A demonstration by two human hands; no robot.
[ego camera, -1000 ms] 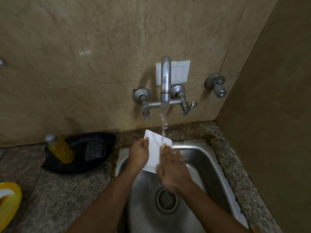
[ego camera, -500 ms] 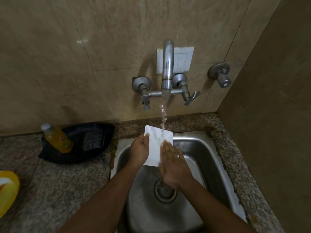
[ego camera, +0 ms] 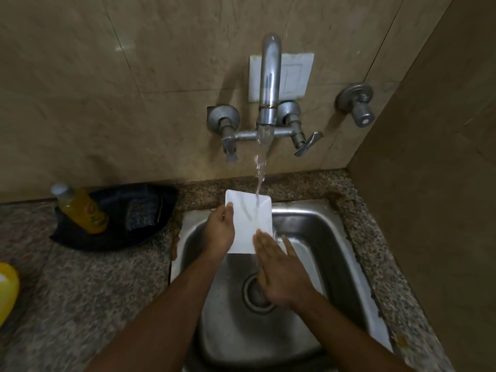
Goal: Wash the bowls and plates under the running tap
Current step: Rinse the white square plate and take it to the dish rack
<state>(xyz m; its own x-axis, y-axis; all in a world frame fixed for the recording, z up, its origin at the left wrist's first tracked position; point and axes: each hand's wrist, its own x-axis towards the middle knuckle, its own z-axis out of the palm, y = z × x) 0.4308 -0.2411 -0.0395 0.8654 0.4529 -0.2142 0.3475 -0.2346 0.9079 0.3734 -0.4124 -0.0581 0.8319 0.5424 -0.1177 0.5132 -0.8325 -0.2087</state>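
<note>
Head view, looking down: white square plate with rounded corners (ego camera: 248, 224) held tilted over the back part of the stainless steel sink (ego camera: 330, 237), under the water stream (ego camera: 259, 173) running from the chrome wall-mounted tap (ego camera: 269, 84); stream lands on plate's upper face. Left hand (ego camera: 220, 230) grips plate's left edge, thumb on top near the upper left corner, fingers curled behind, forearm reaching in from lower left. Right hand (ego camera: 279, 269) open and flat, fingers extended together, fingertips lying on plate's lower right corner, palm down above the round drain (ego camera: 255, 294), forearm coming from lower right. On the speckled granite tabletop (ego camera: 94, 285) left of sink: black tray (ego camera: 139, 232) holding a yellow liquid bottle with white cap (ego camera: 80, 208) and a dark scrub pad (ego camera: 141, 212). Yellow object (ego camera: 8, 291) at far left edge, cropped.
</note>
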